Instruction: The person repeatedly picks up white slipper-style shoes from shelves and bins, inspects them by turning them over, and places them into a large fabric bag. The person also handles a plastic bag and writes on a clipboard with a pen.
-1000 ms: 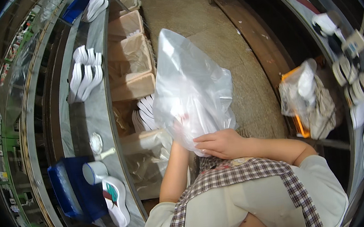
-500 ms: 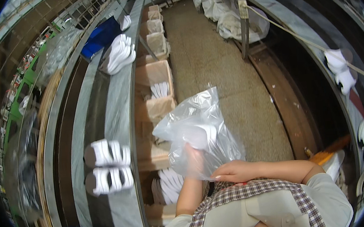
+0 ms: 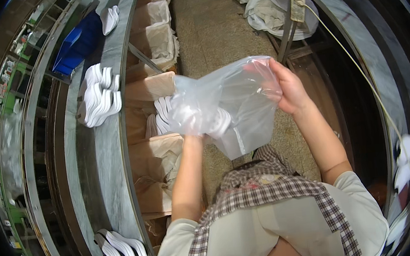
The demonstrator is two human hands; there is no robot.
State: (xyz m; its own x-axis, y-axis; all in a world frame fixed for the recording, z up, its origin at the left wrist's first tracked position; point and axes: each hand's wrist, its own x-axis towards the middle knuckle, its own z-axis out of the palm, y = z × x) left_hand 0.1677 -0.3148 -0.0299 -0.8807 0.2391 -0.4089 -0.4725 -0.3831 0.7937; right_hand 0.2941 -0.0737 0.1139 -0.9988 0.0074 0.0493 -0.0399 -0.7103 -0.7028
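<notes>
A clear plastic bag (image 3: 250,103) hangs spread between my hands over the aisle. Inside it, on the left, are white shoe soles (image 3: 221,122), partly blurred by the plastic. My left hand (image 3: 193,124) is closed around these soles, its fingers mostly veiled by the film. My right hand (image 3: 288,85) pinches the bag's upper right edge, with some fingers behind the film. Just left of the bag, more white soles (image 3: 163,111) stand in a lined bin. On the grey bench, a stack of white soles (image 3: 99,96) lies to my left.
A row of lined bins (image 3: 156,148) runs along the left bench (image 3: 107,173). Farther along stands a blue tub (image 3: 75,45); another group of soles (image 3: 123,251) lies near me. White sacks (image 3: 276,18) rest at the far right, by a post with a hanging cord (image 3: 352,57).
My right hand has moved up and away from my body, stretching the bag to the right. My left hand has shifted slightly left and forward with the soles. The benches appear shifted in view.
</notes>
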